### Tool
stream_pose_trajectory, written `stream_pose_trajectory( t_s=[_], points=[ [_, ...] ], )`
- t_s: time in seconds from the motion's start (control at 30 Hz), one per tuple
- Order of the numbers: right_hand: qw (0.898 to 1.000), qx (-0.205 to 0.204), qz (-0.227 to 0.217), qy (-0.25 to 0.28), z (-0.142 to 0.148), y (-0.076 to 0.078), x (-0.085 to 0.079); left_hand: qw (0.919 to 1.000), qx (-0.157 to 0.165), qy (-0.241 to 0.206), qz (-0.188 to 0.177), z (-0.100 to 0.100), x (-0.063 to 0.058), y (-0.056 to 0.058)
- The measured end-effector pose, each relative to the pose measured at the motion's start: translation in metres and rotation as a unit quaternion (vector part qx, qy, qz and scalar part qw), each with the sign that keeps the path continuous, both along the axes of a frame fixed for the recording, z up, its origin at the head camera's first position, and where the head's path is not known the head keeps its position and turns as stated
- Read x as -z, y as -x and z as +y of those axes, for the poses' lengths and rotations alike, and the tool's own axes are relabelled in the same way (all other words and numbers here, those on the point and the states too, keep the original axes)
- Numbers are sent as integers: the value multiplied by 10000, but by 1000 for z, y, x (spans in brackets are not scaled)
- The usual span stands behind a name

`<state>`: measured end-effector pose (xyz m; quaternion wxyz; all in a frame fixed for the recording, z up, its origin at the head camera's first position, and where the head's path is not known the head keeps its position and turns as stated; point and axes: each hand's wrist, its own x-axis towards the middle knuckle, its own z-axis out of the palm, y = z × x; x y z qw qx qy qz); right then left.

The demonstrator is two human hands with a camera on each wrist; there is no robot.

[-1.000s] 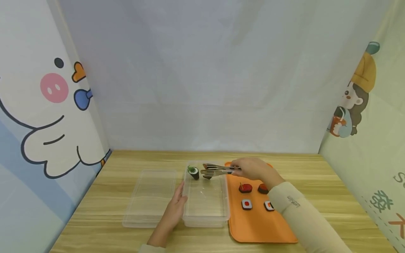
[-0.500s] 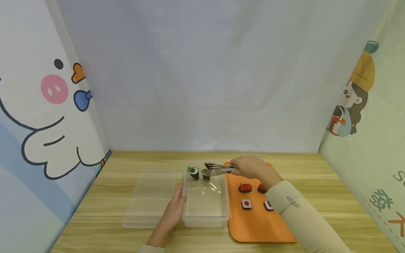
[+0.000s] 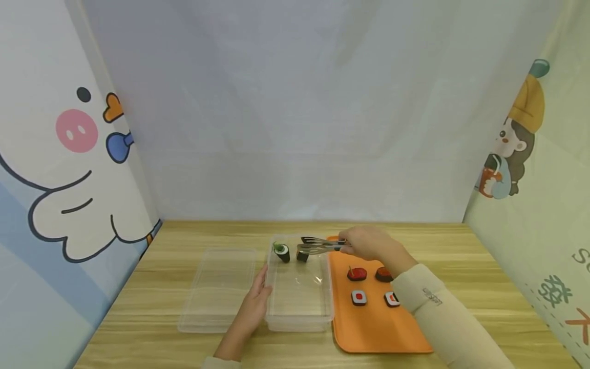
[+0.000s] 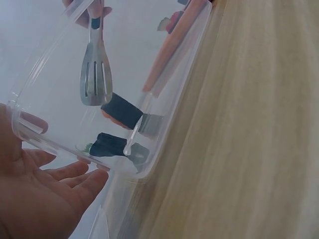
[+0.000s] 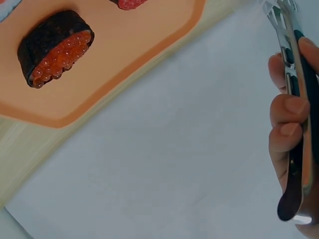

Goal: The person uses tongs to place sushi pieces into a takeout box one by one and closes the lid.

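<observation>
My right hand [image 3: 369,245] grips metal tongs [image 3: 318,247] with dark handles. Their slotted tips stand apart above a clear plastic box [image 3: 299,320]. Just under the tips, a dark-wrapped sushi piece with orange on it [image 4: 122,110] sits in the box; whether the tips touch it, I cannot tell. To its left in the box stands a sushi roll with a green top [image 3: 281,251]. My left hand [image 3: 252,306] rests against the box's left side, its fingers [image 4: 84,189] fairly straight along the outer wall.
An orange tray [image 3: 369,333] right of the box holds a red-topped sushi [image 3: 357,273], a roe sushi [image 5: 55,50] and square rolls, one with a red centre [image 3: 359,297]. A clear lid [image 3: 218,289] lies left on the wooden table [image 3: 152,307]. A pale curtain [image 3: 295,128] hangs behind.
The tongs have shifted slightly right, and more of the orange-and-dark sushi now shows below their tips in the box. The left hand has hardly moved.
</observation>
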<state>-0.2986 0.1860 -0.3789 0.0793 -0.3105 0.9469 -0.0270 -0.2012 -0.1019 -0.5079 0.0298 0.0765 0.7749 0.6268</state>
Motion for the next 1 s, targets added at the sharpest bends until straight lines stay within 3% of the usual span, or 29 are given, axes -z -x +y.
stream_pose_trajectory(
  t_s=[0.23,0.6,1.0],
  points=[
    [9993,72,-4,367,17,-8,-11,10000,-21,65,-11,0,-1,-1],
    [9959,421,-27,795,73,-29,-10,10000,-14,81,-4,1,0,-1],
    [9959,563,-46,702,114,-48,-1,10000,-24,65,38,-1,1,-1]
  ],
)
